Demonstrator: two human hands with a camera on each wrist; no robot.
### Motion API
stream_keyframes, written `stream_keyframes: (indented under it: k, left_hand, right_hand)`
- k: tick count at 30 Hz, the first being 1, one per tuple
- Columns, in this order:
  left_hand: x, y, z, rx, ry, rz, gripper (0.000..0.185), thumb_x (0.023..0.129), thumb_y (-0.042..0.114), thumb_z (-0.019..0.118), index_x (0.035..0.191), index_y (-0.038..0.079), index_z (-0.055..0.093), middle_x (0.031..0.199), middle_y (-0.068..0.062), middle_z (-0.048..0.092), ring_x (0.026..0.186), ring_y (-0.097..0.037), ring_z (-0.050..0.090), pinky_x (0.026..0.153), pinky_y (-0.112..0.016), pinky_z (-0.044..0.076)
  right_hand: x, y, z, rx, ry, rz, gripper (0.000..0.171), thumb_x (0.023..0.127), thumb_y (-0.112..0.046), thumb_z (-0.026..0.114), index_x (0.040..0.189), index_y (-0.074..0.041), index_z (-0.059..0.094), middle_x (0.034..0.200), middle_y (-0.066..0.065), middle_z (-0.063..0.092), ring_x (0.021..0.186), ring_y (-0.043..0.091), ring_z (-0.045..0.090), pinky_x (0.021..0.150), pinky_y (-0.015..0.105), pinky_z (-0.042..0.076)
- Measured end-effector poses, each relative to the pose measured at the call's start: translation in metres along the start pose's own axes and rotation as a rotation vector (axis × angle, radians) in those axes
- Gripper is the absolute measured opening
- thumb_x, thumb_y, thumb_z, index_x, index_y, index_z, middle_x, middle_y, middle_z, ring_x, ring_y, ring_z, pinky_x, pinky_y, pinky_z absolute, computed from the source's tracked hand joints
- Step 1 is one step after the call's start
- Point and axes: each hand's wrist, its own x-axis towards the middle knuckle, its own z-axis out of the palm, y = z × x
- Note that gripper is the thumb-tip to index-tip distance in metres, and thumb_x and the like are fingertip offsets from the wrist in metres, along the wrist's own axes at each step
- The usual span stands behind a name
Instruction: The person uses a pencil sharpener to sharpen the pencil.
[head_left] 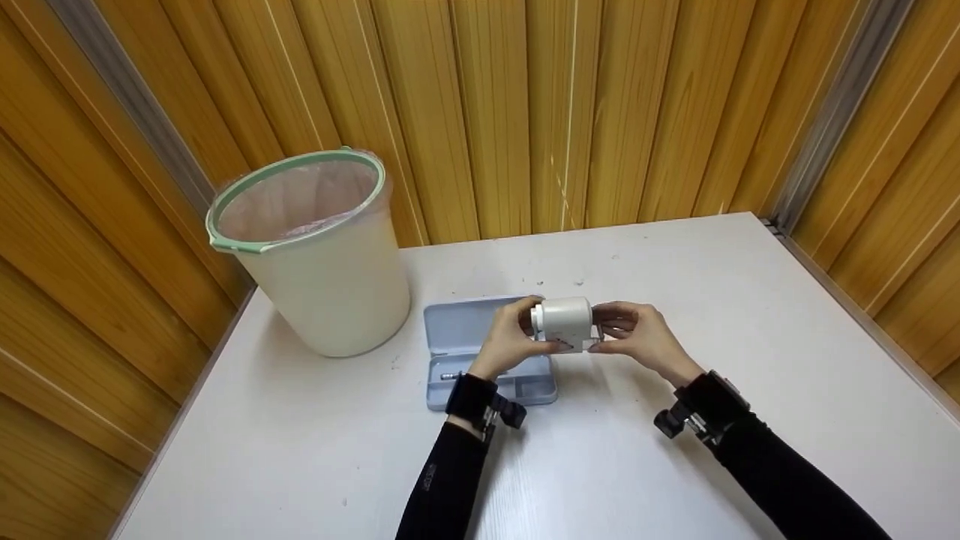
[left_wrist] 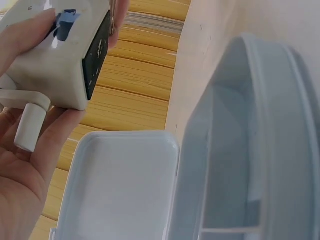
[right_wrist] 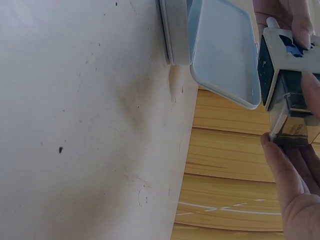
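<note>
Head view: left hand (head_left: 510, 341) and right hand (head_left: 637, 337) both grip white sharpener (head_left: 566, 322), held above counter (head_left: 675, 450) over open blue case (head_left: 457, 330). Crank (left_wrist: 27, 125) lies against left palm. Bin (head_left: 315, 255) stands left of case.

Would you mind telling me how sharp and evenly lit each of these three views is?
Head view: sharp and evenly lit, with soft shadows under the bin and wall planks bowed by the wide lens. Left wrist view: the pencil case is close and blurred, the sharpener brightly lit. Right wrist view: the table is washed out but fairly sharp.
</note>
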Motion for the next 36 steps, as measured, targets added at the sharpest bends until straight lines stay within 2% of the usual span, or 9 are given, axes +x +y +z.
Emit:
stream_keyframes:
  k: [6, 9, 12, 14, 18, 25, 27, 30, 36]
  left_hand:
    - [0.001, 0.0, 0.005, -0.022, -0.017, -0.023, 0.055, 0.066, 0.002, 0.087, 0.115, 0.002, 0.063, 0.106, -0.01, 0.069, 0.088, -0.012, 0.068, 0.085, -0.038, 0.058]
    - [0.002, -0.001, 0.008, -0.028, -0.028, -0.018, 0.053, 0.067, 0.002, 0.087, 0.114, 0.002, 0.063, 0.105, -0.009, 0.069, 0.087, -0.012, 0.068, 0.084, -0.035, 0.059]
    - [0.002, -0.002, 0.011, -0.009, -0.033, -0.013, 0.054, 0.066, 0.001, 0.087, 0.115, 0.002, 0.063, 0.105, -0.01, 0.069, 0.086, -0.011, 0.068, 0.081, -0.028, 0.059]
    - [0.001, -0.002, 0.013, 0.012, -0.041, -0.008, 0.054, 0.067, 0.0, 0.086, 0.116, 0.002, 0.064, 0.106, -0.011, 0.069, 0.087, -0.011, 0.068, 0.081, -0.025, 0.058]
    - [0.001, -0.001, 0.019, 0.057, -0.038, 0.0, 0.055, 0.068, 0.003, 0.087, 0.118, 0.003, 0.064, 0.108, -0.011, 0.07, 0.089, -0.011, 0.069, 0.083, -0.026, 0.058]
    - [-0.003, 0.0, 0.026, 0.106, -0.065, 0.022, 0.06, 0.07, 0.008, 0.087, 0.124, 0.003, 0.061, 0.117, -0.013, 0.069, 0.103, -0.016, 0.069, 0.091, -0.024, 0.055]
    - [-0.008, 0.002, 0.023, 0.187, -0.077, 0.033, 0.066, 0.073, 0.015, 0.086, 0.132, 0.007, 0.057, 0.127, -0.011, 0.066, 0.115, -0.019, 0.065, 0.1, -0.029, 0.051]
    - [-0.017, 0.008, 0.009, 0.377, -0.053, 0.058, 0.079, 0.078, 0.031, 0.082, 0.146, 0.013, 0.046, 0.145, -0.008, 0.054, 0.135, -0.023, 0.051, 0.112, -0.04, 0.041]
    - [-0.042, 0.014, -0.045, 0.796, 0.119, 0.136, 0.099, 0.08, 0.049, 0.076, 0.156, 0.01, 0.026, 0.163, -0.01, 0.026, 0.151, -0.033, 0.022, 0.121, -0.053, 0.022]
  right_hand:
    - [0.002, 0.001, 0.004, -0.054, -0.008, -0.007, 0.077, 0.07, -0.002, 0.085, 0.135, 0.014, 0.048, 0.122, 0.033, 0.062, 0.111, 0.04, 0.066, 0.093, 0.036, 0.055]
    - [0.001, 0.001, 0.006, -0.065, -0.011, -0.008, 0.081, 0.068, -0.003, 0.086, 0.137, 0.012, 0.046, 0.12, 0.032, 0.063, 0.11, 0.041, 0.066, 0.093, 0.036, 0.055]
    - [0.0, -0.001, 0.007, -0.088, -0.035, -0.039, 0.084, 0.068, -0.002, 0.086, 0.141, 0.007, 0.045, 0.132, 0.03, 0.057, 0.116, 0.043, 0.062, 0.098, 0.04, 0.053]
    - [0.0, -0.006, 0.007, -0.117, -0.04, -0.079, 0.085, 0.068, -0.002, 0.087, 0.142, 0.002, 0.045, 0.14, 0.028, 0.051, 0.121, 0.045, 0.058, 0.101, 0.047, 0.049]
    - [-0.002, -0.017, 0.007, -0.212, -0.004, -0.154, 0.075, 0.069, -0.006, 0.087, 0.136, -0.003, 0.054, 0.138, 0.022, 0.055, 0.123, 0.04, 0.055, 0.102, 0.054, 0.048]
    - [-0.009, -0.023, 0.007, -0.361, 0.013, -0.185, 0.052, 0.073, -0.004, 0.084, 0.121, 0.0, 0.064, 0.122, 0.017, 0.066, 0.111, 0.034, 0.062, 0.092, 0.05, 0.055]
    - [-0.01, -0.021, 0.005, -0.374, 0.006, -0.179, 0.05, 0.073, -0.003, 0.084, 0.119, 0.001, 0.064, 0.121, 0.019, 0.066, 0.111, 0.036, 0.062, 0.092, 0.051, 0.055]
    - [-0.011, -0.016, 0.001, -0.408, -0.002, -0.16, 0.049, 0.073, -0.003, 0.084, 0.117, 0.002, 0.064, 0.12, 0.021, 0.066, 0.109, 0.039, 0.063, 0.091, 0.053, 0.055]
    - [-0.01, -0.002, -0.01, -0.502, 0.007, -0.111, 0.049, 0.069, -0.002, 0.085, 0.112, 0.003, 0.064, 0.113, 0.021, 0.068, 0.103, 0.037, 0.063, 0.088, 0.051, 0.052]
